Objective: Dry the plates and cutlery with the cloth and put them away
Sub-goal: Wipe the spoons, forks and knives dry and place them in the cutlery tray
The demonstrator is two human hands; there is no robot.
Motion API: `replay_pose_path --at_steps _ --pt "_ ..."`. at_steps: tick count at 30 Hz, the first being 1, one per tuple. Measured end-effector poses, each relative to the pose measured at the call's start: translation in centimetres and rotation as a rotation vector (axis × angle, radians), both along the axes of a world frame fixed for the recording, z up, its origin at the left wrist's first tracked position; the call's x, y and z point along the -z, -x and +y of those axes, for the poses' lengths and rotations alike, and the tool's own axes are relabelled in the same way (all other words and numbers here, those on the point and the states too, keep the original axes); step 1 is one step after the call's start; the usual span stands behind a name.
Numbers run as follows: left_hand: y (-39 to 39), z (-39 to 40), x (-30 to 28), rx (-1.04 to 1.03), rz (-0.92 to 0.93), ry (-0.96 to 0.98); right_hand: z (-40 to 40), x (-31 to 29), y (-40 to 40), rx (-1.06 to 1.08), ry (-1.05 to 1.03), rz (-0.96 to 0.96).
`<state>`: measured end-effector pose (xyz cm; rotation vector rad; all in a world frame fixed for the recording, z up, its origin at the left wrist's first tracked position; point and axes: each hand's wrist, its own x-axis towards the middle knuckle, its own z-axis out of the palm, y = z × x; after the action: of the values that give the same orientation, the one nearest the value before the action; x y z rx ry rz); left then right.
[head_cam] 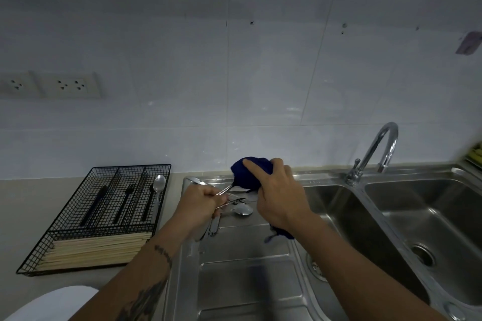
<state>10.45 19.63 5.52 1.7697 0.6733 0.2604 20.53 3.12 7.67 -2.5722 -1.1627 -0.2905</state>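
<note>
Step in hand: drying cutlery, one piece at a time. Left hand (202,203) grips a metal utensil (223,191) by its handle, fingers curled round it; more handles appear bunched in the same fist, count unclear. Right hand (276,190) holds the blue cloth (247,173) wrapped over the utensil's working end, index finger laid straight across the cloth. Whether fork or spoon is under the cloth cannot be told.

On the drainboard (245,255), just below the hands, lies a spoon (241,210) with other pieces, undried by my reading. The wire tray (86,216) sits on the counter, left of the sink, with a spoon, dark-handled cutlery and chopsticks in it. No plates in view.

Next move, as judged: finish wiping, then carry the piece left to the tray and lay it in its matching compartment.
</note>
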Motion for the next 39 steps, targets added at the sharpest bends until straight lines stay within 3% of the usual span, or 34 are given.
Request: replay_pose_path --at_steps 4,12,16,27,31,34,39 --pt "-0.5 0.1 -0.8 0.047 -0.010 -0.073 0.4 0.6 0.7 -0.136 0.044 0.039" --pt "0.3 0.5 -0.4 0.138 0.019 -0.197 0.7 0.5 0.0 -0.137 0.017 0.235" --pt "0.8 -0.2 -0.1 0.135 -0.005 -0.268 0.3 0.3 -0.6 -0.107 0.008 0.153" --pt "1.9 0.9 1.0 0.094 0.035 -0.380 -1.1 0.5 -1.6 0.124 -0.074 0.195" --pt "2.0 1.7 0.6 0.100 0.032 -0.389 -1.2 -0.5 -0.5 -0.050 -0.093 0.143" --pt "1.3 0.9 -0.3 0.175 -0.003 -0.396 0.3 -0.2 1.3 -0.200 0.004 0.055" --pt "1.9 0.9 -0.9 0.229 0.020 -0.400 0.7 0.5 0.5 -0.185 0.132 -0.041"
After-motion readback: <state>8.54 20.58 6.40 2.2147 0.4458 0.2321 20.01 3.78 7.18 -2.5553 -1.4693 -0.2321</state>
